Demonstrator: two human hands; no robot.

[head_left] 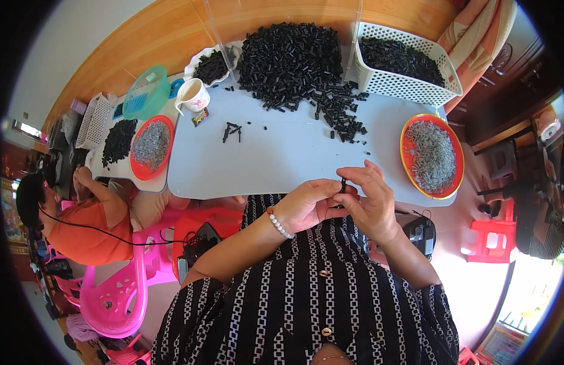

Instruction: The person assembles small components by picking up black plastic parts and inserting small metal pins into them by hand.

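At one grey table (276, 161), two hands (303, 204) (376, 204) hold one black piece (343, 184).

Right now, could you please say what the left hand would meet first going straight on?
The left hand points rightward and would probably meet the right hand first, beside the small black piece; exact depth is unclear.

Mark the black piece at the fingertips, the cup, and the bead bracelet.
Black piece (343, 185): head view, middle of its visible length.
Cup (198, 101): head view, outer wall.
Bead bracelet (278, 224): head view, among its pale beads.
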